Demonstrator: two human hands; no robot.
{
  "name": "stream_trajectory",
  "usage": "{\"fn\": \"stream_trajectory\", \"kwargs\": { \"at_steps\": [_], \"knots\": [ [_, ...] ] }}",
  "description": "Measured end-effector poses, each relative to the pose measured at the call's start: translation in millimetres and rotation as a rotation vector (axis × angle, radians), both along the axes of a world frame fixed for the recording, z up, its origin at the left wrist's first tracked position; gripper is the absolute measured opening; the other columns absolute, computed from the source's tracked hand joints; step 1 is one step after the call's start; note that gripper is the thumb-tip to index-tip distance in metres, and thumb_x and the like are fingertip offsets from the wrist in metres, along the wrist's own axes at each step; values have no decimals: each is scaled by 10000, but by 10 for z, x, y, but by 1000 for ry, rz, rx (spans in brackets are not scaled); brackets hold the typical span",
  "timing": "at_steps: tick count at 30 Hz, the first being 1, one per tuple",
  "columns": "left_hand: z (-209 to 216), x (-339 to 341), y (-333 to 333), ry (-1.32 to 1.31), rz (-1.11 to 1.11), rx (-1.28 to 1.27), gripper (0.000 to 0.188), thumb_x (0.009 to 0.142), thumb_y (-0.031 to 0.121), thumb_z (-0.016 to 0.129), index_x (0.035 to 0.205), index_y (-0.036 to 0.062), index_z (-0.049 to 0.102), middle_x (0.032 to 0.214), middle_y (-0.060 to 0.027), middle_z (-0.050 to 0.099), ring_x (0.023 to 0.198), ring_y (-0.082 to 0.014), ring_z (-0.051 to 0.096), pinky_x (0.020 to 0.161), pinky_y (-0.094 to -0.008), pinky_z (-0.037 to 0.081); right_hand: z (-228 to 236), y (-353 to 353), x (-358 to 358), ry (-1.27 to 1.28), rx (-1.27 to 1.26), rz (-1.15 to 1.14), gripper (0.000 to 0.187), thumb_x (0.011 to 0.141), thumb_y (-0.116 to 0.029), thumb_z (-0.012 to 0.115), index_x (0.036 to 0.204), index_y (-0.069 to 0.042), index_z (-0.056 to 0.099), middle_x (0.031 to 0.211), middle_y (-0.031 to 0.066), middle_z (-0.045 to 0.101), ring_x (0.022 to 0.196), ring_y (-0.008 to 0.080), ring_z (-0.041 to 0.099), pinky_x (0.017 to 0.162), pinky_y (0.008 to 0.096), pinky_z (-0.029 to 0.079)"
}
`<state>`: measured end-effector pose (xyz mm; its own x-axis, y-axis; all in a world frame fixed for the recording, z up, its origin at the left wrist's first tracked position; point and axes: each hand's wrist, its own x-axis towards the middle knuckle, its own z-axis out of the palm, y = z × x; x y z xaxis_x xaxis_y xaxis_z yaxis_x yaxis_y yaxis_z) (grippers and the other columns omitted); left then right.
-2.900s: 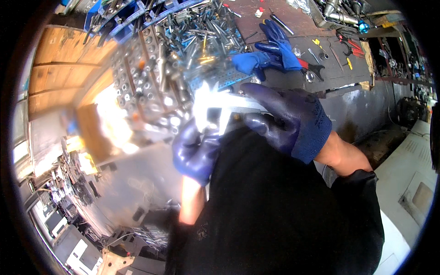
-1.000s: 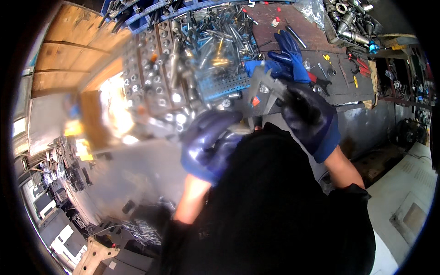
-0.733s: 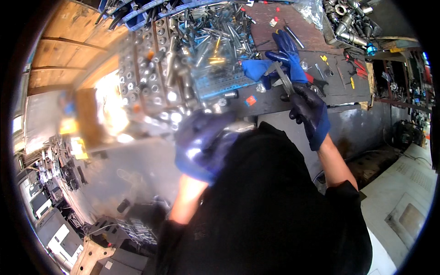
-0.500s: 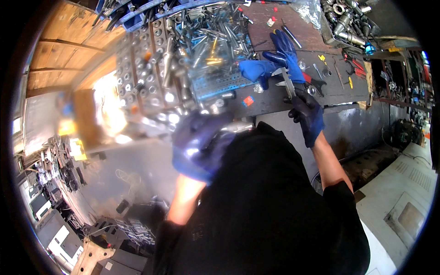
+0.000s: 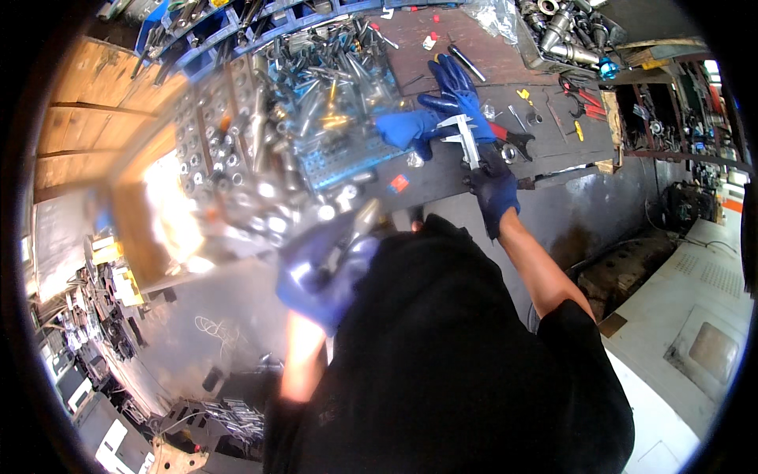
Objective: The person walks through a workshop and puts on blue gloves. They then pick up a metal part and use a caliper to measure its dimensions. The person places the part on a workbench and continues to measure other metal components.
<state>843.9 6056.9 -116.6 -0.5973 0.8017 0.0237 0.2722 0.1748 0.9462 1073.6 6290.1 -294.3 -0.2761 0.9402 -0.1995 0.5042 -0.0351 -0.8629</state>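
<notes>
My left hand (image 5: pixel 320 272), in a dark blue glove, is closed around a shiny metal rod-like piece (image 5: pixel 365 217) whose tapered end sticks up past the fingers. Motion blur hides its exact kind. My right hand (image 5: pixel 495 189), gloved as well, grips a silver caliper (image 5: pixel 467 142) by its lower part, with the jaws pointing up and to the left. Beyond the caliper, loose blue work gloves (image 5: pixel 456 88) lie on the dark workbench (image 5: pixel 442 186). A small orange-red piece (image 5: pixel 399 183) rests on the bench between my hands.
At the left stands a rack (image 5: pixel 207 142) of round metal parts. A blue perforated tray (image 5: pixel 328 162) carries many metal tools. Blue bins (image 5: pixel 272 28) line the far edge, and a box of metal fittings (image 5: pixel 537 57) sits far right. Red-handled pliers (image 5: pixel 588 103) lie at right.
The view has shifted, so the bench appears further left. In my left hand the metal piece has swung from pointing rightward to pointing upward. My right hand still holds the caliper.
</notes>
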Motion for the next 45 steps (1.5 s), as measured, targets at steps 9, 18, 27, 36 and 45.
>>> {"fn": "stream_trajectory", "kwargs": {
  "at_steps": [9,18,27,36,45],
  "knots": [
    [156,10,26,-366,-77,-26,288,952,158,734,1154,-47,719,954,-127,753,819,-170,707,750,-309,557,-459,311,-227,-110,156,24,458,917,20,601,1373,-24,591,1112,90,698,891,146,658,757,299,528],
    [-15,-4,-88,-478,-113,92,370,1006,249,669,1197,-68,695,1044,-183,753,825,-199,723,749,-312,570,-226,249,-343,-93,-93,8,523,878,-101,718,1380,-33,590,1236,136,696,1128,261,674,984,356,522],
    [-31,-110,-55,-492,-211,69,359,1018,253,655,1173,-69,694,1047,-166,741,804,-171,700,723,-310,582,493,28,-402,182,-11,115,441,903,-28,682,1341,-44,626,1296,152,674,1196,288,649,1030,404,507],
    [79,-141,43,-93,-323,-348,154,968,136,682,1080,47,739,973,-103,771,877,-162,721,774,-335,566,1679,-521,-894,-108,490,1193,422,858,-109,742,1276,-124,693,1144,147,721,1038,342,682,931,412,526],
    [-436,-371,-445,-379,-124,-128,297,910,-16,593,1160,63,732,1008,-109,752,941,-185,705,853,-319,541,1647,-703,-1138,94,-204,1006,324,942,-141,719,1256,-61,708,1031,119,765,923,196,730,830,340,567]
  ]
}}
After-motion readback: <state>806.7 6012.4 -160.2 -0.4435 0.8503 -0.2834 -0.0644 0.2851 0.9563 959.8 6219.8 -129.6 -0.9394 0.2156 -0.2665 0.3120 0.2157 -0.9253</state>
